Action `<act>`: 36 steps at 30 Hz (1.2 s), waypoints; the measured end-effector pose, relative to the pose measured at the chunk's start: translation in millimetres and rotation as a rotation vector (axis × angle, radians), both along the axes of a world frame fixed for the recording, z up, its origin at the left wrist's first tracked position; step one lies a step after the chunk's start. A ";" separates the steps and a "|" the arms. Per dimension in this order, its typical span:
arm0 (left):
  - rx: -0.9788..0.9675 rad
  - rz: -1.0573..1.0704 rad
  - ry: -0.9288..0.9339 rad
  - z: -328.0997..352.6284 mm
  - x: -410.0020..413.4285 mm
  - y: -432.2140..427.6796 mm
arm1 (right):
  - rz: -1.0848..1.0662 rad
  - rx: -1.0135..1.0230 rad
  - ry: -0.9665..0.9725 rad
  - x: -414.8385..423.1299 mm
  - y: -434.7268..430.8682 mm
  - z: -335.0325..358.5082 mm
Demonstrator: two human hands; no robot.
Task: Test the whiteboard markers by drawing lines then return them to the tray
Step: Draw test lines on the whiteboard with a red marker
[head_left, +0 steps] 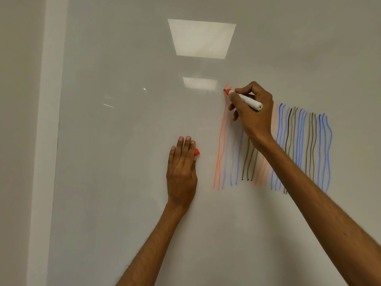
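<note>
White board fills the frame. Right hand grips the red marker, tip touching at center right, drawing; next a downward stroke. Left hand lies flat, pinning the red cap.

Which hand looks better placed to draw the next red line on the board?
The right hand. It already grips the red marker, tip at the whiteboard beside the red lines. The left hand rests flat, holding the red cap.
</note>
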State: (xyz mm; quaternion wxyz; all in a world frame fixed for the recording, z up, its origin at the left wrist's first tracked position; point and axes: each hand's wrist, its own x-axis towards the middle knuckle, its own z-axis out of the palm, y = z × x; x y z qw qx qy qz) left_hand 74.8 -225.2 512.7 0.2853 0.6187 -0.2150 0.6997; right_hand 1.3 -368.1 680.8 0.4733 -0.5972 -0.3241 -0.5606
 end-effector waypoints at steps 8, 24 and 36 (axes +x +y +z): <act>-0.006 -0.013 -0.007 -0.6 1.7 0.5 | -0.047 -0.031 0.032 3.7 1.1 -36.4; 0.008 -0.002 -0.020 -2.0 3.4 1.5 | -0.092 -0.165 0.115 0.3 -11.1 -116.9; 0.016 -0.049 0.014 -6.0 6.1 0.9 | -0.091 -0.193 0.197 -4.9 -14.4 -173.3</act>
